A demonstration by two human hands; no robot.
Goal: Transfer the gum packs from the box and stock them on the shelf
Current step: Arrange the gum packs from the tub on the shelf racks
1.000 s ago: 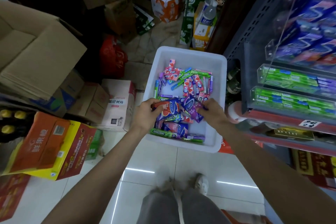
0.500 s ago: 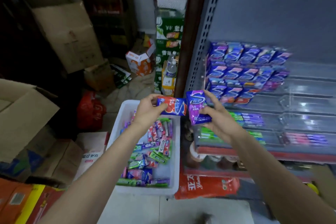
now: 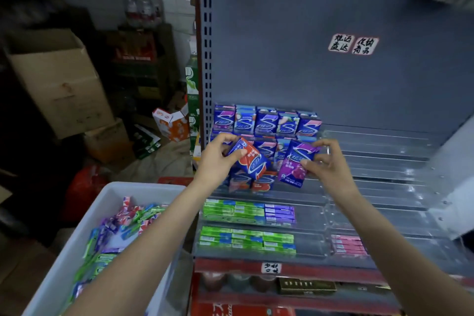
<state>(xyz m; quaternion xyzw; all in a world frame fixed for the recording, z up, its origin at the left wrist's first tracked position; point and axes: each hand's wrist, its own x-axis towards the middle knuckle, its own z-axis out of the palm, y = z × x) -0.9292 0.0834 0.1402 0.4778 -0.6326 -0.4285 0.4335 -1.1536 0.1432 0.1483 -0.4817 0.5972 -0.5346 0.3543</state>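
1. Head view takes in the grey shelf unit first: you stand square to it, its clear tiered trays mostly bare on the right, so there is room to fill.
2. Down at your left sits the white box, with loose gum packs heaped inside, close by for short reaches.
3. On the shelf, rows of stocked packs stand upright with faces forward, while flat green strips lie in the lower trays; likely the pattern you are matching.
4. Your left hand grips a red-and-blue pack between thumb and fingers, tilted, right in front of the stocked rows.
5. Your right hand pinches a purple pack by its edges, nearly upright with the face outward, probably so that it slots in reading the same way as its neighbours.
6. Neither pack is seated yet, so you look to be at the placing step.
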